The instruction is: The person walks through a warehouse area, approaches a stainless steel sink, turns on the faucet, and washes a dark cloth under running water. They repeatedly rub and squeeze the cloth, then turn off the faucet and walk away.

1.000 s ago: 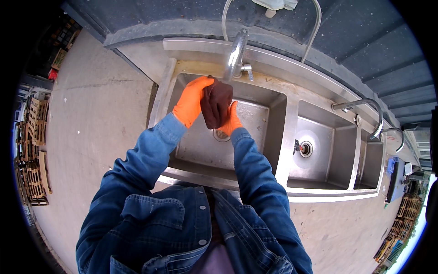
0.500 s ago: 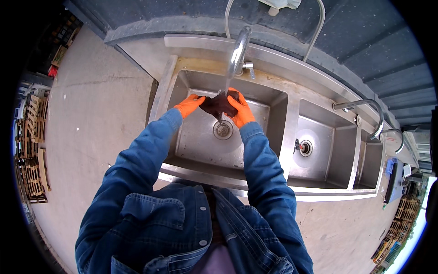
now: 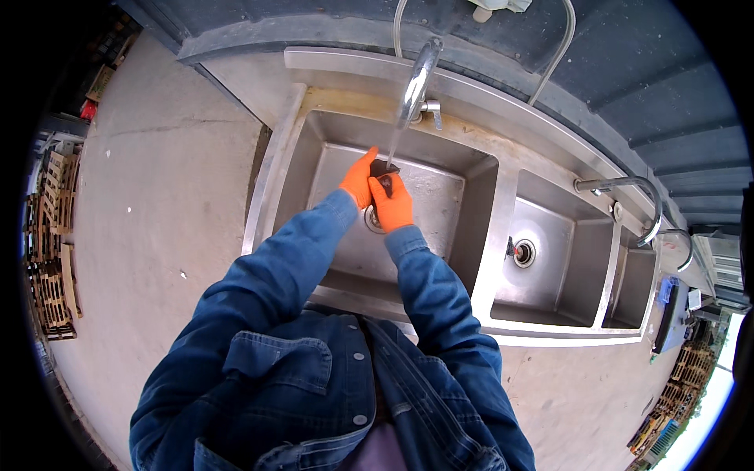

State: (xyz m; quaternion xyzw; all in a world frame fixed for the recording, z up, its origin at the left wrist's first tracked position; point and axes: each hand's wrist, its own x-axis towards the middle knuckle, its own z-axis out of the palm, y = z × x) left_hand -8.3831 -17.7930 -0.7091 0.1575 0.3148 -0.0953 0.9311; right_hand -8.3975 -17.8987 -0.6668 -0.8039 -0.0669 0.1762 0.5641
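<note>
Water runs from a curved chrome faucet (image 3: 418, 77) onto a dark brown cloth (image 3: 385, 169), bunched and mostly hidden between my orange-gloved hands. My left hand (image 3: 360, 179) is closed on the cloth from the left, its fingertips reaching up near the stream. Close against it, my right hand (image 3: 391, 203) grips the cloth from the right and below. Both are over the large left basin (image 3: 432, 235) of a steel sink, whose drain (image 3: 375, 224) is partly covered by my right hand.
The sink has a middle basin (image 3: 550, 290) with a drain and a small right basin (image 3: 628, 286), with more faucets (image 3: 648, 200) behind. A dark metal wall (image 3: 628, 71) rises beyond. Stacked wooden pallets (image 3: 55, 243) stand at the far left, others (image 3: 671, 392) at the lower right.
My hands have come together, and the cloth, earlier hanging loose and spread between them, is now bunched small. Since half a second ago, my left hand moved right and up.
</note>
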